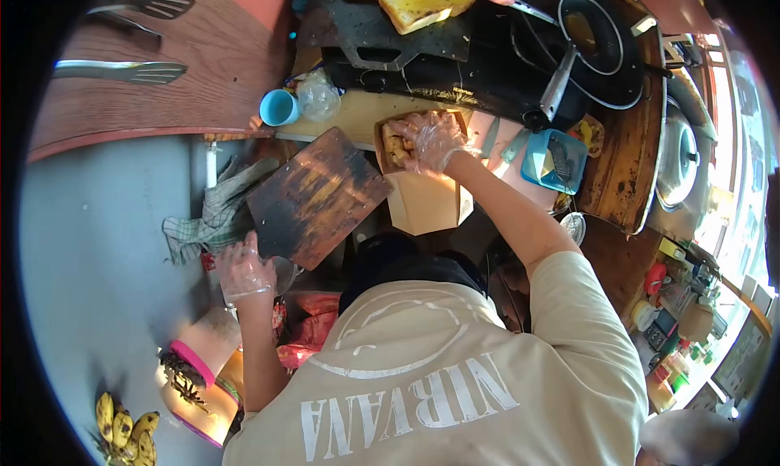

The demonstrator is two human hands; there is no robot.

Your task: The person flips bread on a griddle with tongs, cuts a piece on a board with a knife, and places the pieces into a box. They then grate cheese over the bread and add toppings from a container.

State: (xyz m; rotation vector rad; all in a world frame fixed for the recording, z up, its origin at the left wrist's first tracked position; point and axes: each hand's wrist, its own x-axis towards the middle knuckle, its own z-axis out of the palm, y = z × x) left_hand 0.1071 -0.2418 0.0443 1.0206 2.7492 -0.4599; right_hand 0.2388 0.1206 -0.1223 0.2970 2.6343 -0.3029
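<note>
My right hand (pixel 435 141), in a clear plastic glove, reaches into an open cardboard box (pixel 426 202). Its fingers look spread over golden-brown food pieces (pixel 396 147) inside; the palm hides part of them. My left hand (pixel 246 271), also gloved, is at the lower left edge of a dark, worn wooden cutting board (pixel 317 198). The fingers seem closed on that edge, partly hidden by the board. The board is tilted, its far corner near the counter and its right corner beside the box.
Beyond the box is a black stove (pixel 422 80) with bread slices (pixel 426 3) on a griddle and a small pan (pixel 589 35). A blue cup (pixel 279 108) and a blue container (pixel 554 161) flank the box. Spatulas (pixel 122 72) lie left; bananas (pixel 126 429) are lower left.
</note>
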